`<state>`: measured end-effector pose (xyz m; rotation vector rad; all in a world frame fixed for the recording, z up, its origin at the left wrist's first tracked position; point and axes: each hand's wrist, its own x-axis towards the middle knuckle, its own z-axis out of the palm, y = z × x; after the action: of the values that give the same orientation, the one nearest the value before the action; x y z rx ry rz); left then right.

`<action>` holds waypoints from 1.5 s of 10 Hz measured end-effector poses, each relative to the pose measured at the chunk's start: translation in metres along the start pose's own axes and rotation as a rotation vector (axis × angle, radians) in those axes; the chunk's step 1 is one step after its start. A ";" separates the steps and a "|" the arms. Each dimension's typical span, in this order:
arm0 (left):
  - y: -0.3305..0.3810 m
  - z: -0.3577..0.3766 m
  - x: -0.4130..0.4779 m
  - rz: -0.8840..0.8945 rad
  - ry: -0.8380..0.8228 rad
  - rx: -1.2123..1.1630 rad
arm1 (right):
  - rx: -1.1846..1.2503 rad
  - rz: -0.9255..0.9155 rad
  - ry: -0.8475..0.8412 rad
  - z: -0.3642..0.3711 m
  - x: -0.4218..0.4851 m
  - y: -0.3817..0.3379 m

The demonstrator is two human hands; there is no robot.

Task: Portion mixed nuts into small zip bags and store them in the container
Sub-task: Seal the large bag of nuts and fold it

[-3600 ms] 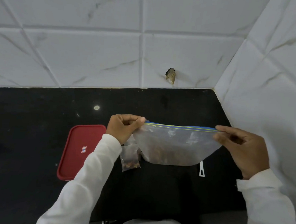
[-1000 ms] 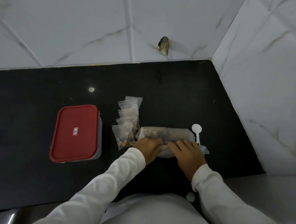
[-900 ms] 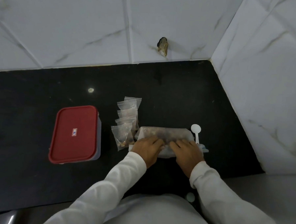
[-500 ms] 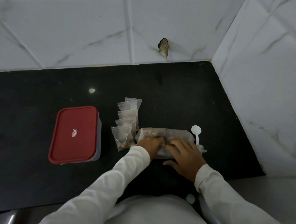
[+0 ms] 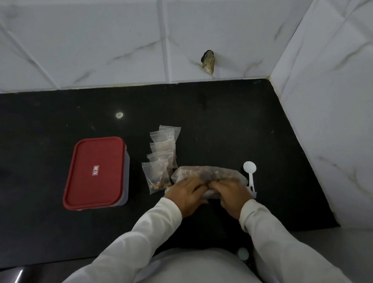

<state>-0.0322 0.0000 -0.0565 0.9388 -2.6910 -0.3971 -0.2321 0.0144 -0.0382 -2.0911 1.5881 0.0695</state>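
A large clear zip bag of mixed nuts (image 5: 209, 174) lies folded on the black counter (image 5: 225, 121). My left hand (image 5: 186, 193) and my right hand (image 5: 232, 194) both press and grip its near edge, fingers curled over the plastic. Several small zip bags with nuts (image 5: 161, 159) lie in an overlapping row just left of the big bag. A container with a red lid (image 5: 96, 172) stands shut further left. A white plastic spoon (image 5: 250, 174) lies right of the big bag, its handle partly under the bag's corner.
White marble-look tiled walls close the counter at the back and on the right (image 5: 334, 105). A chipped hole (image 5: 208, 61) marks the back wall. The counter's front edge runs near my body.
The big bag, held up stretched between both hands before, now lies folded on the counter. Over the last second my hands stayed on its near edge, the right fingers curling in.
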 end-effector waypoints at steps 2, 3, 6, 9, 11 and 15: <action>-0.006 -0.005 0.018 -0.170 -0.181 -0.083 | -0.212 -0.075 0.109 0.001 -0.009 -0.004; -0.009 -0.008 0.031 -0.344 -0.409 -0.054 | -0.075 -0.018 0.208 0.013 -0.019 -0.005; -0.007 -0.020 0.028 -0.254 -0.232 0.016 | -0.065 0.038 0.117 0.003 -0.004 -0.008; -0.011 -0.007 0.012 -0.019 -0.066 0.155 | 0.124 0.037 0.199 -0.002 0.002 -0.004; -0.015 0.000 0.022 -0.119 -0.105 0.115 | -0.093 -0.078 0.324 0.012 -0.012 0.002; -0.015 -0.024 0.044 -0.327 -0.186 0.118 | -0.079 -0.015 0.164 -0.011 0.008 0.003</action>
<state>-0.0493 -0.0432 -0.0328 1.4523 -2.7498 -0.4117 -0.2351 0.0018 -0.0328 -2.2189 1.6885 -0.0459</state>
